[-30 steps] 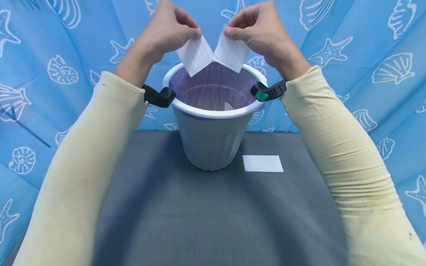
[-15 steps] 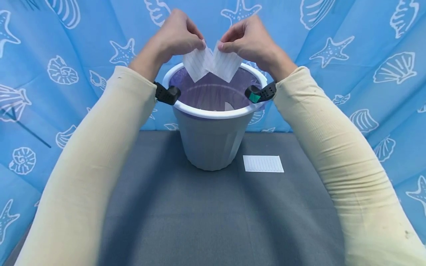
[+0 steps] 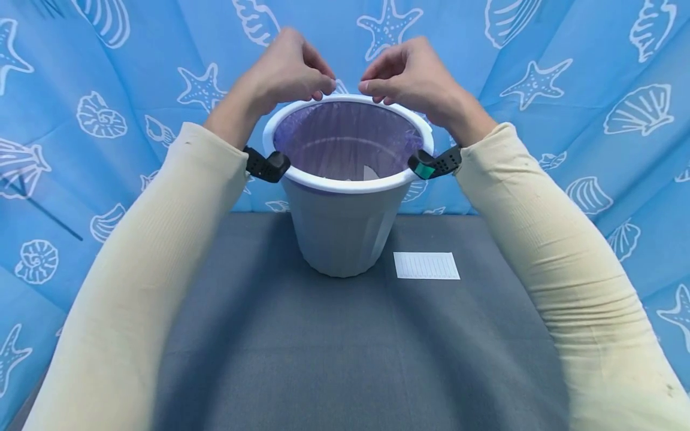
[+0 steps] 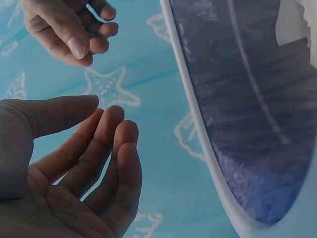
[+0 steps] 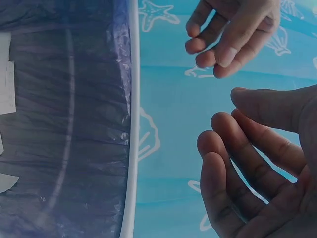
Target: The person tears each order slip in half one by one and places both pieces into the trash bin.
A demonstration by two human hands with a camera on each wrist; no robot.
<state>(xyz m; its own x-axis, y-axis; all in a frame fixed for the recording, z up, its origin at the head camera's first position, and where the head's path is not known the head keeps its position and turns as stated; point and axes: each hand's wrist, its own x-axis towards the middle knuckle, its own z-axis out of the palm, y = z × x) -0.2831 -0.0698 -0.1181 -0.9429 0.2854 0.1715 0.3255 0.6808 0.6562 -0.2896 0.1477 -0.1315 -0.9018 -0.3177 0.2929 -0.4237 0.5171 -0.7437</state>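
Note:
Over the back rim of a grey wastebasket (image 3: 345, 233) hover both hands, fingers loosely curled and nothing between them. My left hand (image 3: 286, 69) is at the upper left of the rim, and my right hand (image 3: 415, 81) faces it from the right, a short gap apart. In both wrist views the thumbs stand away from the bent fingers. A purple plastic liner (image 3: 334, 143) covers the basket's inside. Torn white paper pieces (image 5: 6, 89) lie within, mostly hidden by the front wall in the head view.
One ruled white paper slip (image 3: 426, 265) lies flat on the grey cloth (image 3: 345, 347), right of the basket. Behind hangs a blue curtain (image 3: 539, 36) printed with shells and starfish. Black bands with small cameras (image 3: 268, 166) sit on the wrists.
The two overlapping paper pieces pinched by the hands have been let go and dropped out of sight into the basket. The hands came together, lowered slightly, then moved a little apart.

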